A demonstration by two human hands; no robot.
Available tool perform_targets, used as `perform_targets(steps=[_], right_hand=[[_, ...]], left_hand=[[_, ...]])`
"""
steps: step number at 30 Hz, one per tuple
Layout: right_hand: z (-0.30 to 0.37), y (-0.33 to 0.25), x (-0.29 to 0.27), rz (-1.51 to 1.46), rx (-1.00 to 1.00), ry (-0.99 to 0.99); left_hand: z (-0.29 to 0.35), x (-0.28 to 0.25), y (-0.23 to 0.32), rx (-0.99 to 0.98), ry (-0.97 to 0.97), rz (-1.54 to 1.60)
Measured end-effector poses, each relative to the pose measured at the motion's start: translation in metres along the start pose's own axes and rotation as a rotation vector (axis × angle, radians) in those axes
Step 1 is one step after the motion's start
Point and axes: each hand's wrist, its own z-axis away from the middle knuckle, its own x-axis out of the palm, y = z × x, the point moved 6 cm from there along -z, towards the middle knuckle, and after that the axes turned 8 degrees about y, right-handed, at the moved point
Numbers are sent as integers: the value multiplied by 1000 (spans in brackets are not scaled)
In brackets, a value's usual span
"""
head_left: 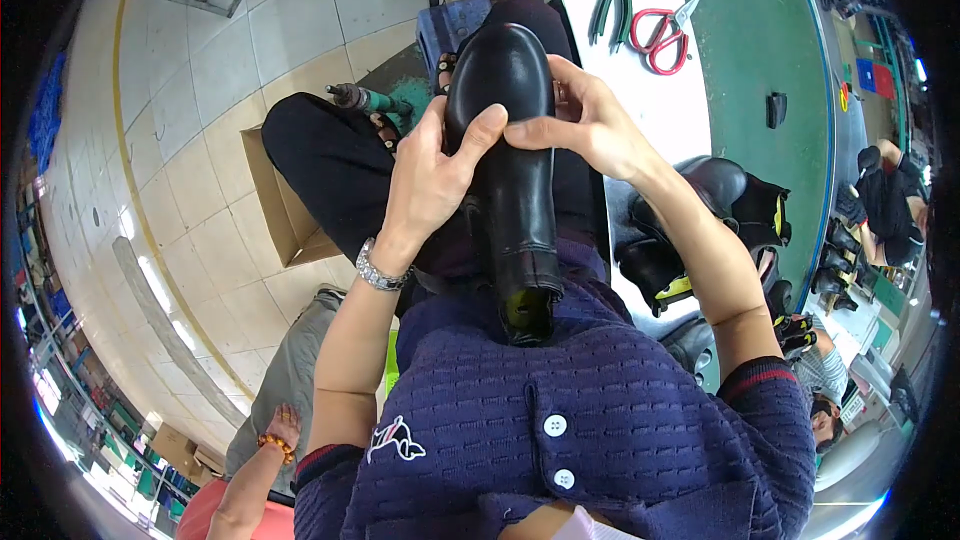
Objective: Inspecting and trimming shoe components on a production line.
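Note:
A shiny black leather shoe (505, 65) points away from me above my lap, its toe at the far end and its opening near my shirt. Yellowish lining shows inside the opening. My left hand (437, 165) grips the shoe's left side, thumb lying on the upper. From the right, my right hand (590, 125) holds the same shoe, its thumb pressed on the upper close to the left thumb. The fingers of both hands curl down the sides and are partly hidden under the shoe.
On the white bench top lie red-handled scissors (662, 43) and green-handled pliers (615, 10). Several black shoes (700, 225) are heaped beside my right forearm. A cardboard box (275, 195) stands on the floor at left. Another person's hand (283, 427) is at lower left.

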Motion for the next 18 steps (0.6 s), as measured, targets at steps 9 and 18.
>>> perform_targets(steps=[9, 18], right_hand=[[-3, -46, 2, 660, -161, 262], [26, 20, -22, 95, -27, 233]], left_hand=[[7, 2, 16, 130, -404, -295], [-6, -18, -42, -240, -475, 682]])
